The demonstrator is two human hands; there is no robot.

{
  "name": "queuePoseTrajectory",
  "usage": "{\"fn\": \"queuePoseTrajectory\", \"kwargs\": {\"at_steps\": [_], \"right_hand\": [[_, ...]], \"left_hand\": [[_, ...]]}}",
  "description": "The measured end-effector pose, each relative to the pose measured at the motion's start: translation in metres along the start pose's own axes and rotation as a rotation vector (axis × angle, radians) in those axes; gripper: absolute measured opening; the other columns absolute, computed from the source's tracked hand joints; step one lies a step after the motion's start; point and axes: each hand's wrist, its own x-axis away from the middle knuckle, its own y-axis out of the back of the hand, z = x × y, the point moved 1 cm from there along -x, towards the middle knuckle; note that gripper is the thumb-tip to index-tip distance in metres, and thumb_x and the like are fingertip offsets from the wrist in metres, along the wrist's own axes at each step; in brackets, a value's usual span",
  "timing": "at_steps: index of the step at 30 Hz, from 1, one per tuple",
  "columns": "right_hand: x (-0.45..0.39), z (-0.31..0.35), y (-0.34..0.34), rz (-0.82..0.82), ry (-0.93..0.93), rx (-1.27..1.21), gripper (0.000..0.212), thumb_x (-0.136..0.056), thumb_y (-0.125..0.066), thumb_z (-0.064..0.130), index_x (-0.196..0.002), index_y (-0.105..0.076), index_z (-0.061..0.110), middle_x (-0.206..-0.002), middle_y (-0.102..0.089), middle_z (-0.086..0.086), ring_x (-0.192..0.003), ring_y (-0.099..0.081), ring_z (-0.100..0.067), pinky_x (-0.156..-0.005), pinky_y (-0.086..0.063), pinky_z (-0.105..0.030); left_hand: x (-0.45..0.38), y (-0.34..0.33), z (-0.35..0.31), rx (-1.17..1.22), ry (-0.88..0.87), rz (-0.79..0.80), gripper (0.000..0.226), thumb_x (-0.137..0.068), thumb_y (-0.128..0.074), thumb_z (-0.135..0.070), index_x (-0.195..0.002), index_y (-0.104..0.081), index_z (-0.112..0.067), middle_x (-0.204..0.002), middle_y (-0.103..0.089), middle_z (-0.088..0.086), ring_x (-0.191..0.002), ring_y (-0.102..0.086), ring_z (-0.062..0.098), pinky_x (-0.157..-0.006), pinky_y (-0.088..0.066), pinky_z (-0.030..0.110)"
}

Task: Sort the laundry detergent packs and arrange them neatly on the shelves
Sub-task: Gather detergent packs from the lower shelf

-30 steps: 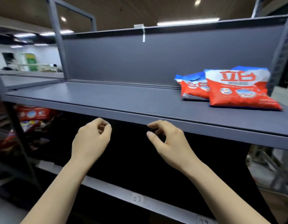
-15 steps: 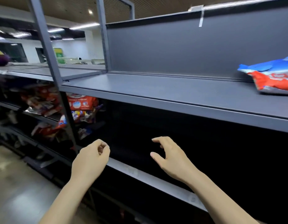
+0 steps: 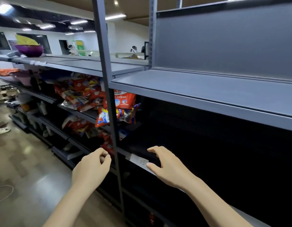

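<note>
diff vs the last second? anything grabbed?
The view swung left: the two packs on the grey shelf went out of frame on the right, and a jumbled pile of packs in the next bay came in. Nothing grabbed or released. Left hand stays loosely curled, right hand stays spread; both empty.

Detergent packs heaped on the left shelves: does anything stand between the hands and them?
Yes. The grey upright post crosses in front of the detergent packs; left hand sits left of it, right hand right of it.
</note>
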Motion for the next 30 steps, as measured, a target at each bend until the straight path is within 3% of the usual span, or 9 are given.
{"fn": "queuePoseTrajectory", "kwargs": {"at_steps": [19,26,30], "right_hand": [[-0.245,0.069,-0.111,0.089,0.15,-0.045,0.046,-0.092,-0.05,0.048,-0.135,-0.038,0.035,-0.135,-0.044,0.015,-0.125,-0.043,-0.007,-0.104,-0.038,-0.031],[-0.308,0.091,-0.126,0.056,0.133,-0.021,0.042,-0.091,-0.051,0.045,-0.13,-0.043,0.031,-0.128,-0.049,0.011,-0.116,-0.048,-0.01,-0.095,-0.045,-0.032],[-0.344,0.104,-0.141,0.019,0.079,0.001,0.044,-0.092,-0.051,0.044,-0.133,-0.041,0.029,-0.134,-0.048,0.008,-0.122,-0.045,-0.012,-0.098,-0.041,-0.033]], "left_hand": [[-0.194,0.019,0.142,-0.075,0.162,-0.099,0.009,-0.089,-0.046,-0.039,-0.084,-0.054,-0.038,-0.066,-0.058,-0.02,-0.065,-0.053,-0.002,-0.051,-0.034,0.021],[-0.263,0.018,0.177,-0.029,0.125,-0.056,0.01,-0.09,-0.046,-0.041,-0.087,-0.055,-0.038,-0.071,-0.06,-0.02,-0.067,-0.054,-0.001,-0.052,-0.037,0.021],[-0.309,0.017,0.198,-0.007,0.06,-0.014,0.012,-0.091,-0.044,-0.04,-0.088,-0.055,-0.038,-0.072,-0.06,-0.02,-0.068,-0.054,0.0,-0.056,-0.039,0.023]]}}
